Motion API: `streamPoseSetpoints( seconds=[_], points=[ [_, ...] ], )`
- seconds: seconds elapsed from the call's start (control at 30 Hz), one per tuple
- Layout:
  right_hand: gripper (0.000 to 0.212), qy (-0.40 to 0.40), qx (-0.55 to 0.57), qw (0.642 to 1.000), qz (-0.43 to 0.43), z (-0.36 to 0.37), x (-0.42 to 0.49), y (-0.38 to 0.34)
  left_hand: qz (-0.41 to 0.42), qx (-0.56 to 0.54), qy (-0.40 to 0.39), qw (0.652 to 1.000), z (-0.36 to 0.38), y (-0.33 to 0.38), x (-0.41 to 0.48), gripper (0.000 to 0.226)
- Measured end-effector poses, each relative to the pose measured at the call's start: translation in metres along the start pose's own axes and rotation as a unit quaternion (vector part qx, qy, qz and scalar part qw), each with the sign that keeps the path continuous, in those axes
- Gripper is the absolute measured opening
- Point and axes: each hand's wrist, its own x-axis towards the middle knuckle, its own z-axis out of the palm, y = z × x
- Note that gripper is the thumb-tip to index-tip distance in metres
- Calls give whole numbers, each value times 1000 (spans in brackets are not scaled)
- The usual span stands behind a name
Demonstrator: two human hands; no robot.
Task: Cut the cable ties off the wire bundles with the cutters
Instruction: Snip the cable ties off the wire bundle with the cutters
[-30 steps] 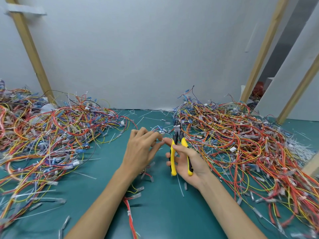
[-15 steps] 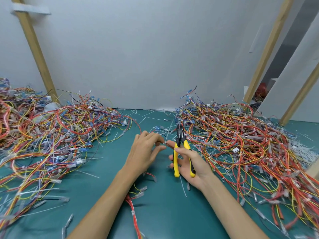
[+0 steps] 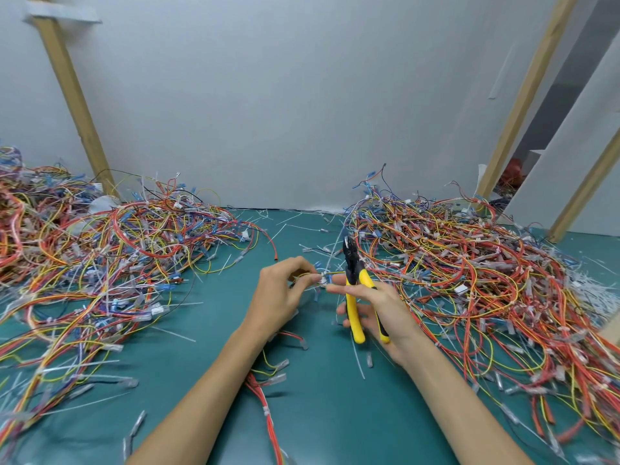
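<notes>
Pinching a wire bundle [image 3: 332,272] with the left hand [image 3: 278,295], right hand [image 3: 377,312] gripping the cutters [image 3: 351,305], the person should nip only the cable tie [image 3: 322,276], never the wires.

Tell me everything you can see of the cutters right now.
The cutters have a black head and yellow handles with black patches. They stand nearly upright, head up, handles spread at the bottom. The right hand grips the handles, thumb across the front, above the green table. The bundle pinched by the left hand reaches toward the head's base. Whether the blades are shut is unclear.
</notes>
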Motion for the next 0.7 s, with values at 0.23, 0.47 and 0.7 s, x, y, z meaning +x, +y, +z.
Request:
streamPoseSetpoints(
  seconds=[0.23,0.47,0.7],
  points=[
    [8,203,-416,864,-199,-18,1,0,13,66,-33,997,1,-8,0,13],
    [20,222,-530,777,-259,-28,2,1,-5,153,-60,986,4,-16,-2,27],
    [33,242,-573,757,-201,-25,2,5,-12,141,-54,988,4,-13,-2,34]
  ],
)
